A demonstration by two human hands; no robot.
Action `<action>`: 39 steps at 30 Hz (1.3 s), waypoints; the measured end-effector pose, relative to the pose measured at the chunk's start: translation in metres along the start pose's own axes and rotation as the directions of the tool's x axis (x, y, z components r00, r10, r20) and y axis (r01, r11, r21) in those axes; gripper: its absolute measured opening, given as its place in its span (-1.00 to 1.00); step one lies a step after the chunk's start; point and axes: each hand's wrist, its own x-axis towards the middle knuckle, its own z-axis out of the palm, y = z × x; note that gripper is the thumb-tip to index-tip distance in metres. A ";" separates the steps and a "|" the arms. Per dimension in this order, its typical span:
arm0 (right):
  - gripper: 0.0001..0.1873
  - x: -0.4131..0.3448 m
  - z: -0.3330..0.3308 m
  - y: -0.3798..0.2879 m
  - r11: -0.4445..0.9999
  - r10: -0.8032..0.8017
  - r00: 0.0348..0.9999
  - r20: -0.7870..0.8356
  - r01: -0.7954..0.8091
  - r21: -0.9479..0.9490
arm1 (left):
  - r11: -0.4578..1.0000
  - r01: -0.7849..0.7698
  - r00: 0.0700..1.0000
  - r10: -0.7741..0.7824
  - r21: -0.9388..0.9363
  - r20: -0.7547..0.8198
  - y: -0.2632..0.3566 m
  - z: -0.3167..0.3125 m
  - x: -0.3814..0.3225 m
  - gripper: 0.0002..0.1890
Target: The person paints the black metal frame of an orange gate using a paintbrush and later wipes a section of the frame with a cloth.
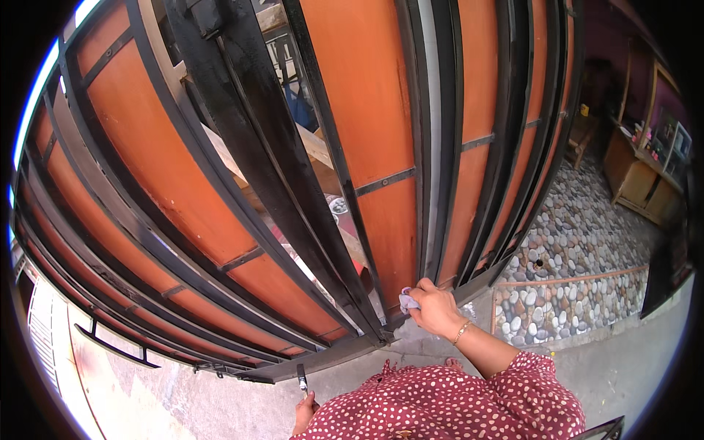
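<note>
My right hand (435, 309) grips a crumpled pale cloth (407, 301) near the lower edge of an orange panel (388, 242) in a folding metal gate. A bracelet is around that wrist. Low in the view, my left hand (304, 411) holds a paintbrush (302, 378) by its handle, with the dark bristles pointing up, apart from the gate. The gate's upright bars (275, 143) are black and look glossy in places; one upright strip (432, 137) between them is light grey. Whether the cloth touches the panel cannot be told.
The gate's bottom rail (324, 360) runs just above the concrete ground (220, 401). At the right lies a pebble-patterned floor (572, 236) with a wooden cabinet (641, 176) behind it. A curved black handle (115, 346) juts from the gate's lower left. Wooden bars show through the gap.
</note>
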 end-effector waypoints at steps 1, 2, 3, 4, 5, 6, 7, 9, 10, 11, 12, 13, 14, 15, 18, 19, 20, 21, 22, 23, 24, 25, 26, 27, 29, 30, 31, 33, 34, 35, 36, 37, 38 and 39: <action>-0.71 -0.012 0.007 0.014 0.998 0.053 0.997 0.055 -0.052 -0.017 | 1.000 0.015 0.999 -0.015 0.001 -0.034 0.018 0.013 -0.014 -0.66; -0.72 -0.022 0.012 0.025 0.994 0.103 0.989 0.109 -0.099 -0.034 | 1.000 0.028 0.997 -0.028 -0.001 -0.072 0.027 0.022 -0.023 -0.65; -0.72 -0.029 0.015 0.030 0.996 0.087 0.991 0.106 -0.084 -0.033 | 1.000 -0.008 0.998 0.006 -0.027 -0.070 0.031 0.022 -0.030 -0.65; -0.73 -0.035 0.018 0.035 0.993 0.119 0.985 0.124 -0.117 -0.024 | 0.998 -0.044 0.997 0.040 -0.054 -0.066 0.034 0.023 -0.036 -0.65; -0.73 -0.037 0.018 0.039 0.988 0.157 0.977 0.143 -0.156 -0.019 | 0.997 -0.056 0.998 0.055 -0.052 -0.017 0.041 0.026 -0.041 -0.66; -0.73 -0.037 0.017 0.039 0.989 0.151 0.978 0.146 -0.149 -0.019 | 0.997 -0.064 0.997 0.065 -0.048 0.028 0.047 0.028 -0.048 -0.67; -0.71 -0.037 0.016 0.039 0.989 0.148 0.975 0.164 -0.147 -0.018 | 0.993 -0.097 0.992 0.102 -0.072 0.073 0.053 0.030 -0.053 -0.69; -0.69 -0.037 0.013 0.031 0.992 0.128 0.972 0.196 -0.129 -0.009 | 0.980 -0.133 0.980 0.152 -0.150 0.126 0.054 0.029 -0.055 -0.71; -0.68 -0.037 0.011 0.023 0.992 0.124 0.967 0.224 -0.126 -0.003 | 0.961 -0.164 0.961 0.207 -0.221 0.185 0.054 0.027 -0.057 -0.72; -0.68 -0.035 0.011 0.017 0.992 0.119 0.961 0.251 -0.123 0.000 | 0.955 -0.241 0.933 0.276 -0.171 0.230 0.056 0.027 -0.059 -0.72; -0.68 -0.036 0.012 0.016 0.993 0.112 0.959 0.260 -0.115 -0.004 | 0.955 -0.237 0.935 0.274 -0.180 0.223 0.061 0.031 -0.064 -0.72; -0.68 -0.037 0.013 0.015 0.997 0.068 0.962 0.264 -0.075 0.017 | 0.937 -0.329 0.908 0.348 -0.117 0.232 0.067 0.036 -0.070 -0.71; -0.67 -0.039 0.015 0.012 0.999 0.024 0.963 0.267 -0.036 0.040 | 0.907 -0.417 0.875 0.417 -0.053 0.245 0.072 0.038 -0.077 -0.70; -0.67 -0.039 0.017 0.010 0.999 0.015 0.961 0.278 -0.027 0.042 | 0.874 -0.483 0.844 0.479 -0.048 0.242 0.075 0.038 -0.083 -0.70; -0.67 -0.037 0.017 -0.003 0.993 -0.076 0.961 0.267 0.048 0.109 | 0.779 -0.626 0.768 0.621 -0.020 0.157 0.091 0.047 -0.109 -0.70; -0.67 -0.033 0.013 -0.010 0.987 -0.103 0.960 0.259 0.066 0.147 | 0.750 -0.661 0.737 0.654 -0.020 0.171 0.096 0.048 -0.114 -0.69; -0.67 -0.029 0.009 -0.019 0.979 -0.133 0.958 0.253 0.086 0.187 | 0.756 -0.654 0.746 0.649 -0.018 0.151 0.101 0.050 -0.118 -0.69; -0.67 -0.026 0.008 -0.026 0.979 -0.138 0.953 0.270 0.089 0.186 | 0.711 -0.702 0.697 0.698 -0.041 0.163 0.106 0.054 -0.119 -0.69; -0.67 -0.022 0.007 -0.035 0.957 -0.196 0.955 0.223 0.137 0.255 | 0.663 -0.746 0.646 0.744 -0.064 0.173 0.111 0.059 -0.121 -0.69; -0.66 -0.019 0.005 -0.042 0.931 -0.243 0.954 0.172 0.180 0.316 | 0.674 -0.735 0.658 0.735 -0.070 0.165 0.120 0.064 -0.123 -0.69; -0.66 -0.016 0.006 -0.051 0.928 -0.254 0.947 0.195 0.181 0.326 | 0.685 -0.727 0.661 0.717 -0.048 0.221 0.128 0.066 -0.128 -0.71; -0.66 -0.013 0.003 -0.058 0.906 -0.277 0.939 0.204 0.185 0.380 | 0.694 -0.719 0.658 0.696 -0.035 0.287 0.135 0.070 -0.130 -0.73; -0.66 -0.008 0.001 -0.066 0.880 -0.303 0.930 0.207 0.190 0.436 | 0.700 -0.713 0.666 0.693 -0.036 0.276 0.137 0.074 -0.128 -0.73; -0.67 -0.006 0.000 -0.074 0.847 -0.350 0.922 0.167 0.235 0.478 | 0.696 -0.708 0.642 0.706 -0.121 0.298 0.137 0.077 -0.126 -0.76; -0.67 -0.002 -0.001 -0.088 0.807 -0.370 0.914 0.168 0.226 0.546 | 0.689 -0.695 0.623 0.719 -0.204 0.308 0.136 0.083 -0.123 -0.78; -0.67 -0.001 -0.002 -0.093 0.771 -0.378 0.912 0.158 0.216 0.599 | 0.712 -0.623 0.613 0.701 -0.324 0.363 0.135 0.087 -0.122 -0.79; -0.68 -0.001 -0.002 -0.098 0.757 -0.380 0.909 0.170 0.200 0.622 | 0.725 -0.534 0.595 0.688 -0.435 0.416 0.135 0.090 -0.123 -0.79; -0.69 -0.003 0.004 -0.101 0.708 -0.378 0.912 0.157 0.176 0.684 | 0.724 -0.490 0.579 0.687 -0.485 0.440 0.133 0.104 -0.125 -0.79; -0.70 -0.004 0.007 -0.102 0.654 -0.369 0.919 0.139 0.151 0.741 | 0.722 -0.444 0.557 0.686 -0.530 0.468 0.132 0.110 -0.126 -0.78; -0.70 -0.007 0.012 -0.102 0.653 -0.374 0.917 0.143 0.151 0.742 | 0.731 -0.403 0.553 0.674 -0.550 0.491 0.134 0.116 -0.131 -0.76; -0.68 -0.010 0.018 -0.102 0.513 -0.324 0.927 0.190 0.003 0.859 | 0.730 -0.404 0.556 0.674 -0.552 0.486 0.131 0.122 -0.133 -0.76; -0.65 -0.012 0.022 -0.100 0.343 -0.282 0.927 0.247 -0.143 0.928 | 0.759 -0.387 0.593 0.639 -0.523 0.489 0.128 0.128 -0.134 -0.75; -0.65 -0.013 0.024 -0.100 0.342 -0.285 0.924 0.254 -0.150 0.928 | 0.788 -0.367 0.632 0.601 -0.494 0.489 0.124 0.132 -0.134 -0.74; -0.62 -0.015 0.026 -0.098 0.285 -0.307 0.923 0.232 -0.144 0.948 | 0.787 -0.375 0.624 0.605 -0.490 0.494 0.122 0.137 -0.132 -0.74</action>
